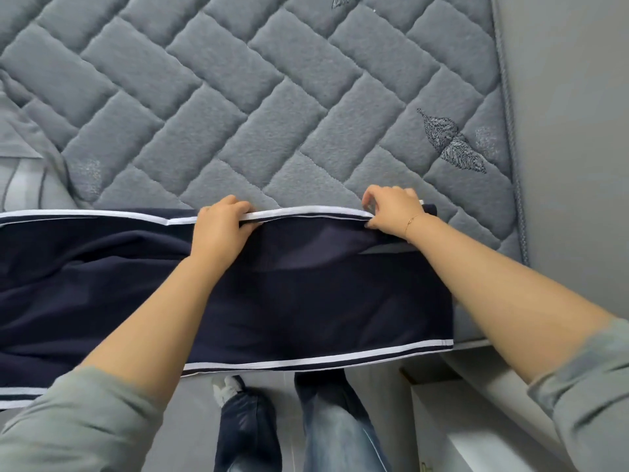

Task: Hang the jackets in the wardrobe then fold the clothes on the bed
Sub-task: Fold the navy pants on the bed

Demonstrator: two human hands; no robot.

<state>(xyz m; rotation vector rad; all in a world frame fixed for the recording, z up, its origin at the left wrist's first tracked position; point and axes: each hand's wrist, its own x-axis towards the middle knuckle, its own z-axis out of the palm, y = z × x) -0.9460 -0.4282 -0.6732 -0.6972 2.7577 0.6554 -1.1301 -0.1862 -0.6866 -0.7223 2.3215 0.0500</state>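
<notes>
A dark navy garment point(306, 294) with white stripes along its edges lies spread across the near edge of the grey quilted mattress point(238, 114) and hangs over its front side. My left hand point(221, 226) grips the garment's far white-striped edge near the middle, fingers curled over it. My right hand point(391, 209) pinches the same striped edge at its right end. Both forearms reach over the dark cloth.
A light grey garment point(23, 165) with stripes lies on the mattress at the far left. The mattress's right edge meets a grey wall point(571, 131). A white piece of furniture point(476, 420) stands low right beside my legs point(323, 430).
</notes>
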